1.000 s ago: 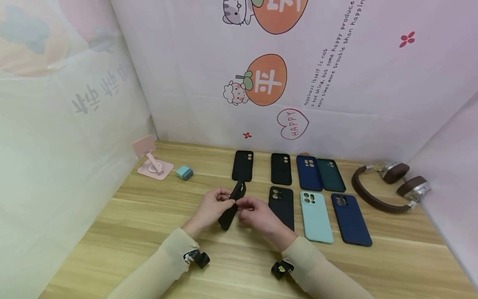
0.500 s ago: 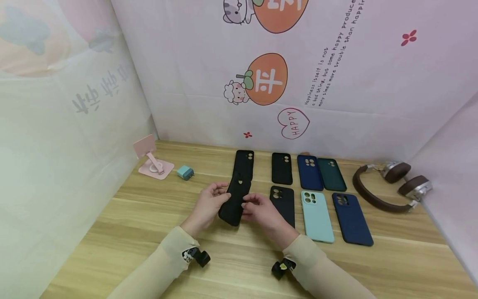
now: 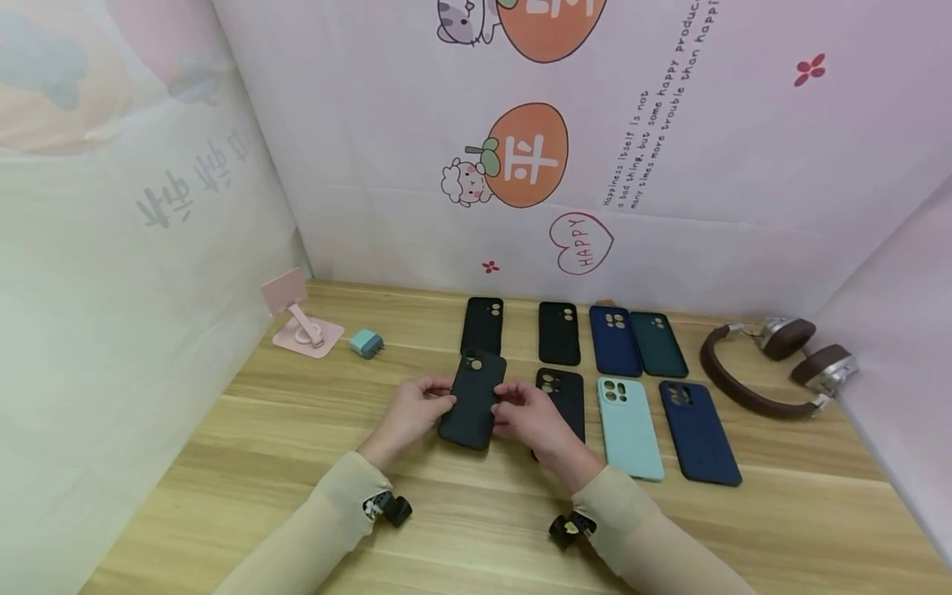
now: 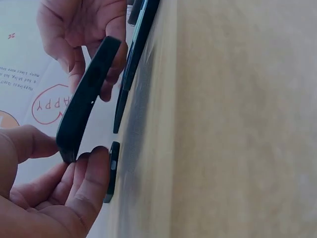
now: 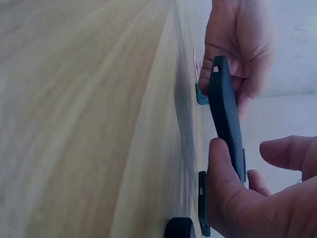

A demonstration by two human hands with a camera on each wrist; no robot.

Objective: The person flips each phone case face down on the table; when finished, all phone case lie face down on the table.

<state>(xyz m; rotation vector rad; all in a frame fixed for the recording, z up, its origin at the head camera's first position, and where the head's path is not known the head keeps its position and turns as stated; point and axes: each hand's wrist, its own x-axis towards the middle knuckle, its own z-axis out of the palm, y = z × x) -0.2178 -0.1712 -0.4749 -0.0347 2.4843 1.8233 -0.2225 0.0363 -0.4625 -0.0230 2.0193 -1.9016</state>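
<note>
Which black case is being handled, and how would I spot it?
Find the table, then look to its middle. The held case is between the left hand and the right hand. Unlike the other black cases lying flat nearby, this one is held up off the table.

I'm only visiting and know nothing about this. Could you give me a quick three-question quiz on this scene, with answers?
1. What does the person's left hand hold?
a) a pink folding stand
b) a matte black rectangular phone case
c) a mint-green rectangular phone case

2. True or false: the small two-tone blue plug-in charger sits left of the brown-and-silver over-ear headphones, as the head camera sees it.

3. Not counting the held one, how many flat rectangular phone cases lie on the wood-grain table?

Key: 1. b. 2. True. 3. Seven.
</note>
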